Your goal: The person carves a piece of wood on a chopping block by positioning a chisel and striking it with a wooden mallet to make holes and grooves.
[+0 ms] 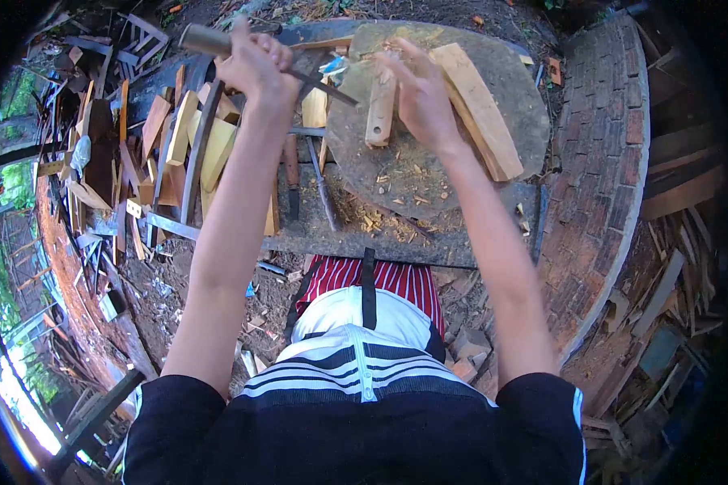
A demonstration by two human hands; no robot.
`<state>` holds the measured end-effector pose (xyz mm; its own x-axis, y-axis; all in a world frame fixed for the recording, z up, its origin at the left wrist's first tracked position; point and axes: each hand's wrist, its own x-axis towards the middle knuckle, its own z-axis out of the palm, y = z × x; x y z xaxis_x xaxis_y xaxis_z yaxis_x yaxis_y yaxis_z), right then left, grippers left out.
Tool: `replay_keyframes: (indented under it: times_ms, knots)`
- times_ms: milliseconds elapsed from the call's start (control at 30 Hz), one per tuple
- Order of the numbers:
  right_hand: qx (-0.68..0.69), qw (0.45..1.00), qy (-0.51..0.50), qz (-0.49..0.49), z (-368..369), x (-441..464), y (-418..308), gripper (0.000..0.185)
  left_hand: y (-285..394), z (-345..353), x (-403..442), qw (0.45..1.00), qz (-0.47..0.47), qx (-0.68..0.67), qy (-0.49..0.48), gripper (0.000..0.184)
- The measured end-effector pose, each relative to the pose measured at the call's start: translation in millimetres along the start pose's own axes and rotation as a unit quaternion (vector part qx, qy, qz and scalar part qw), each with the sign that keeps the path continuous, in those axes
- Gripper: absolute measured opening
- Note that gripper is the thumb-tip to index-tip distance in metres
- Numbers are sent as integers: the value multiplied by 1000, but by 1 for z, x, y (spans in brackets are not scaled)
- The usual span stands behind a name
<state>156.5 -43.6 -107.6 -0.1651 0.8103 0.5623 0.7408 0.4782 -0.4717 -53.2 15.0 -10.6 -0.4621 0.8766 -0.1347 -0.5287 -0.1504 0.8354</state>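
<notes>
My left hand (255,66) is closed round a chisel (325,86) with a thick wooden handle (205,40). Its narrow metal shaft slants down to the right, with the tip over the left part of a round wooden block (352,166). A short wooden piece (380,113) with a round hole near its lower end lies on the block. Beside its upper end is my right hand (421,93), fingers apart; whether they touch the piece I cannot tell. To the right of that hand lies a longer, thicker wooden board (479,113).
Wood chips (380,222) are scattered on the block and the dark bench (299,242). Left of the block lie a wooden-handled tool (292,174) and a dark metal tool (323,187). Several wood offcuts (182,129) are piled further left. A curved brick wall (598,153) stands right.
</notes>
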Motion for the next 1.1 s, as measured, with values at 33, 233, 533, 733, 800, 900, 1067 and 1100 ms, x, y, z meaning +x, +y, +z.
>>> replay_keyframes:
  times_ms: [33,233,533,733,800,900,1067,1100]
  knots:
    - [3,1000,-4,-4,-2,-10,-9,46,-4,1,-2,1000,2,-1,6,32]
    - [120,949,-46,289,-13,-82,-76,57,-25,27,-23,996,40,48,-60,44]
    - [131,955,-45,261,4,-98,-80,68,-36,46,-32,984,36,82,-154,37]
    - [116,960,-34,251,6,-98,-79,67,-42,49,-40,978,74,111,-163,33]
    - [106,964,-29,243,7,-98,-80,67,-42,48,-42,978,73,108,-162,32]
    - [90,967,-27,236,8,-99,-79,66,-41,48,-43,980,61,95,-166,30]
    - [86,967,-33,236,7,-98,-80,67,-42,48,-44,979,76,91,-168,30]
    - [84,968,-33,235,8,-98,-80,68,-42,47,-45,980,80,98,-155,30]
